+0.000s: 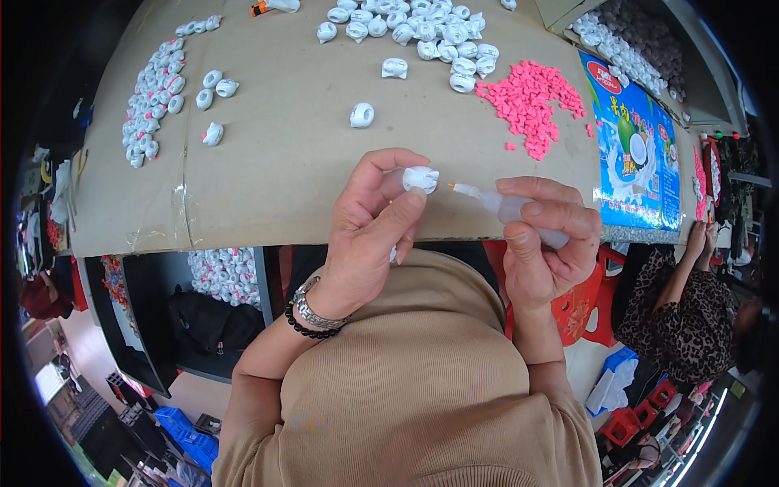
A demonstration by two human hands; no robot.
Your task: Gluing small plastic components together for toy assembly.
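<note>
Pinched between the thumb and fingers of my left hand [365, 231] is a small white rounded piece [419, 179]. My right hand [556, 235] grips a translucent squeeze bottle [510, 209], whose narrow orange tip points left at the piece, a short gap apart. Two loose white pieces, a nearer one [362, 115] and a farther one [394, 68], lie on the table [276, 162] beyond my left hand. Tiny pink pieces [531, 109] are heaped past my right hand. A second small white item shows partly under my left fingers; its kind is unclear.
White pieces [438, 28] are piled at the far middle. Others with pink bits [154, 101] form a cluster at the left. A blue printed sheet [633, 146] covers the table's right end. An open drawer [219, 316] sits below the left edge. Another person [682, 300] works at the right.
</note>
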